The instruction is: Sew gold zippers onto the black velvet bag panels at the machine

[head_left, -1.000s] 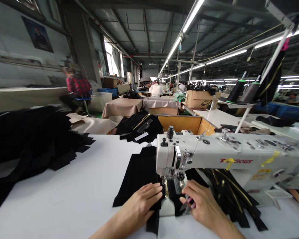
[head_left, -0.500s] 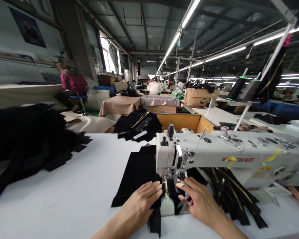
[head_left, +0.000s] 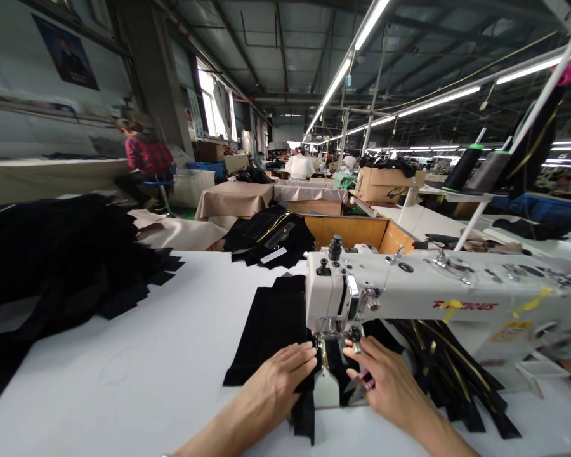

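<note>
Black fabric [head_left: 271,336] lies under the needle end of a white sewing machine [head_left: 385,279], with a gold zipper [head_left: 324,358] running toward the presser foot. My left hand [head_left: 283,377] rests flat on the fabric left of the zipper, fingers stretched forward and close together. On the other side, my right hand [head_left: 383,374] has its fingertips at the black cloth beside the presser foot. Tucked in that hand are small thread snips [head_left: 361,388] with pinkish handles, their blades pointing left. The needle tip is hidden behind the machine's metal parts.
Black zipper strips [head_left: 450,374] lie right of my right hand, under the machine arm. A large heap of black pieces [head_left: 66,254] covers the table's left side. More black pieces [head_left: 271,235] lie behind the machine. Thread cones [head_left: 464,166] stand at right. A seated person [head_left: 147,155] is far left.
The view has swung slightly left, so the scene sits farther right. Both hands keep their places on the fabric, which seems to have slid very slightly forward.
</note>
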Available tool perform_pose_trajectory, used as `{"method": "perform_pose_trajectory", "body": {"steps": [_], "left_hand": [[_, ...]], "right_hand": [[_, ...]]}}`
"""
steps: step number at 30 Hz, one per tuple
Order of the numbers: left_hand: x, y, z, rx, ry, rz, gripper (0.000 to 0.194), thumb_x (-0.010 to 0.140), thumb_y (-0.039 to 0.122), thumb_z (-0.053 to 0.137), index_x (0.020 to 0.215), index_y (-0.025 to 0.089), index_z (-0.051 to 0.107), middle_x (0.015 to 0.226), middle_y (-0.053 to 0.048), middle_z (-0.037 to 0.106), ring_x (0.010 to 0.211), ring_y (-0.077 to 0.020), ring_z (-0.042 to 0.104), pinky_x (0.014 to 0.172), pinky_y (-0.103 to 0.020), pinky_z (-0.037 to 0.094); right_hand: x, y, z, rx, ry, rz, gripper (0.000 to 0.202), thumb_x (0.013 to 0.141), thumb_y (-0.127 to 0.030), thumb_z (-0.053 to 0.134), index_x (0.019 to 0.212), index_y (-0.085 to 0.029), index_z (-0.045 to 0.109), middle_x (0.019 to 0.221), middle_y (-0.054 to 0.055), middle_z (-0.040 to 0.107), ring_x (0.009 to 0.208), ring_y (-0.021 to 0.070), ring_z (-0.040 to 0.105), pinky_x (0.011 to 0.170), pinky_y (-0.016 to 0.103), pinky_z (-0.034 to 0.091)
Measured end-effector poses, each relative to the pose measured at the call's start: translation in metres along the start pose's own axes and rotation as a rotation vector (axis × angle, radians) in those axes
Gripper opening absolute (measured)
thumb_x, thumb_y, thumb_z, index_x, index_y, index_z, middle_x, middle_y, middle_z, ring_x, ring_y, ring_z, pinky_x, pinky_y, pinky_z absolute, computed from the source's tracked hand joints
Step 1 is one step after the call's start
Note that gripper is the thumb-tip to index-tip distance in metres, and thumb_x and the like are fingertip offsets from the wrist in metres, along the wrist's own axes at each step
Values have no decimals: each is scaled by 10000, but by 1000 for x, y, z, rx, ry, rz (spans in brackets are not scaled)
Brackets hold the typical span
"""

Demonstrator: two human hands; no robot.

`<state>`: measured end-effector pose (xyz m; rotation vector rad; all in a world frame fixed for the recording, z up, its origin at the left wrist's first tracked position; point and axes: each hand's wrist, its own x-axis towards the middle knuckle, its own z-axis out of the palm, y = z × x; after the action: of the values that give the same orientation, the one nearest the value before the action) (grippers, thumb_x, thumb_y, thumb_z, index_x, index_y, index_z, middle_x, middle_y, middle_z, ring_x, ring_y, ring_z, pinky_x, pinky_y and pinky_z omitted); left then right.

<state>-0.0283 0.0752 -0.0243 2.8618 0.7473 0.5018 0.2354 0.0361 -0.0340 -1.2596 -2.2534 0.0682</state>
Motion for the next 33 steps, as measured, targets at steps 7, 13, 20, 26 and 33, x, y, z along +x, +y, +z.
{"method": "perform_pose_trajectory", "body": {"steps": [7, 13, 20, 26, 33], "left_hand": [[0, 5, -4, 36, -9, -25, 695, 653, -42, 491, 1316, 164, 512, 1381, -104, 569, 1294, -248, 517, 1109, -433, 424], [0, 3, -3, 52, -18, -38, 672, 671, -41, 531, 1312, 163, 534, 1337, -96, 597, 1279, -275, 518, 1082, -444, 452], [-3, 0, 3, 55, -28, -49, 651, 693, -27, 582, 1319, 146, 539, 1353, -114, 585, 1283, -292, 516, 1081, -462, 454], [-2, 0, 1, 10, 14, -33, 669, 690, -15, 529, 1324, 198, 519, 1337, -90, 602, 1282, -266, 523, 1071, -446, 452], [0, -2, 3, -4, 29, -45, 661, 688, -29, 556, 1314, 182, 525, 1339, -105, 597, 1284, -283, 520, 1064, -474, 458]], "right_hand": [[-1, 1, -2, -20, 27, -18, 259, 932, -124, 487, 1149, -208, 600, 1088, 91, 593, 960, 240, 607, 778, 364, 540], [6, -12, 3, 56, 3, -49, 448, 808, -11, 439, 1147, -231, 632, 1111, 87, 618, 929, 209, 633, 785, 319, 542], [20, -17, 14, 134, -77, 10, 614, 698, 55, 411, 1203, -240, 597, 1098, 42, 663, 976, 195, 634, 841, 304, 522], [15, -21, 8, 155, -63, -30, 595, 724, 61, 383, 1214, -215, 577, 1133, 53, 645, 938, 193, 620, 804, 304, 516], [15, -21, 10, 121, -103, 1, 671, 662, 77, 388, 1246, -206, 555, 1116, 41, 642, 754, 156, 586, 712, 276, 519]]}}
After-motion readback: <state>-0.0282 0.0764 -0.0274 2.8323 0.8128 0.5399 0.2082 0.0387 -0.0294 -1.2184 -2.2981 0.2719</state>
